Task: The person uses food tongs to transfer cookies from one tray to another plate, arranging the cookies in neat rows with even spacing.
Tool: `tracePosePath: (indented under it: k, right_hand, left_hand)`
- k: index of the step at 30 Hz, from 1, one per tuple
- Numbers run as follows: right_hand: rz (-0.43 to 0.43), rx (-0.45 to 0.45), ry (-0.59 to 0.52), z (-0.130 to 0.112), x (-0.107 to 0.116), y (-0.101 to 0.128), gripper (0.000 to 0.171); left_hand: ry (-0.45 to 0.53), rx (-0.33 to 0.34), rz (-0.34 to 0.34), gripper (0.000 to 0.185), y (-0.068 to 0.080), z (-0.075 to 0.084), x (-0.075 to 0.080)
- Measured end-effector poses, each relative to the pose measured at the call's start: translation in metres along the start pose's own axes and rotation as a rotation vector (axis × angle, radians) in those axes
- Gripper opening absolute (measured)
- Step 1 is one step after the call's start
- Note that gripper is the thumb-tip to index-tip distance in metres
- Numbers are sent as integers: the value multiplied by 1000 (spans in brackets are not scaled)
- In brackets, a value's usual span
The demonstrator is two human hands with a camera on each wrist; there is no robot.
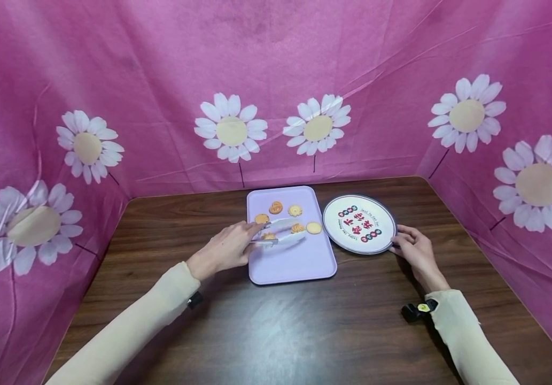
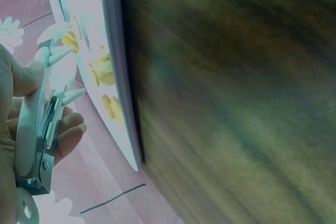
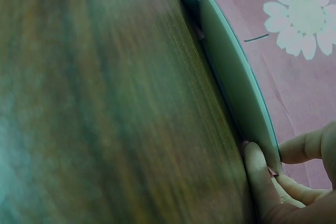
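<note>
A: What is the left hand doing?

B: Its fingers are curled round a pair of white tongs, gripping them near the hinge. The tongs reach out over the lilac tray at the middle of the frame, their tips spread a little around a cookie. In the left wrist view the thumb lies along one arm of the tongs and the other fingers press the opposite arm.

A: How many cookies are on the tray?

B: Six show in the head view, all in the far half of the tray. One lies just right of the tongs' tips, near the tray's right edge.

A: And the right hand?

B: It holds the near right rim of a round white plate with red lettering, just right of the tray. The right wrist view shows the rim pinched between thumb and fingers, the plate flat on the dark wooden table.

A: What surrounds the table?

B: A pink cloth printed with white daisies, filling the top and both sides of the frame.
</note>
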State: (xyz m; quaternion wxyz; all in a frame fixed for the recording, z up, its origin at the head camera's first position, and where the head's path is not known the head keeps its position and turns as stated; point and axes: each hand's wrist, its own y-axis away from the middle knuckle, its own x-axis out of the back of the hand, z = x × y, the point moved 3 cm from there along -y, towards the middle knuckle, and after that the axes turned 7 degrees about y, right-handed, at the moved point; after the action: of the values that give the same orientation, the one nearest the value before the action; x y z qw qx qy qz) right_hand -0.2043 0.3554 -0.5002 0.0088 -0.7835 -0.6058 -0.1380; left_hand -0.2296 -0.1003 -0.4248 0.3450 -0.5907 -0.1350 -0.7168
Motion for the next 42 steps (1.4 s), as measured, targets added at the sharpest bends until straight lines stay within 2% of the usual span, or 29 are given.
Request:
tracePosePath:
  k: [5, 13, 20, 30, 37, 42]
  right_hand:
    - [-1, 2, 2, 0, 1, 0, 60]
    - [-1, 2, 24, 0, 0, 1, 59]
    - [4, 5, 78, -1, 2, 2, 59]
    - [-4, 3, 94, 1, -2, 0, 58]
    - [7, 19, 86, 0, -3, 2, 57]
    - [16, 13, 95, 0, -2, 3, 57]
  left_hand:
    - [-24, -9, 23, 46, -9, 3, 4]
    - [-11, -19, 10, 53, -27, 10, 8]
    - [6, -57, 38, 50, -55, 15, 5]
    - [28, -56, -11, 45, -98, 23, -13]
    - [-12, -66, -35, 46, -127, 35, -27]
    - [-17, -89, -45, 31, -146, 40, -40]
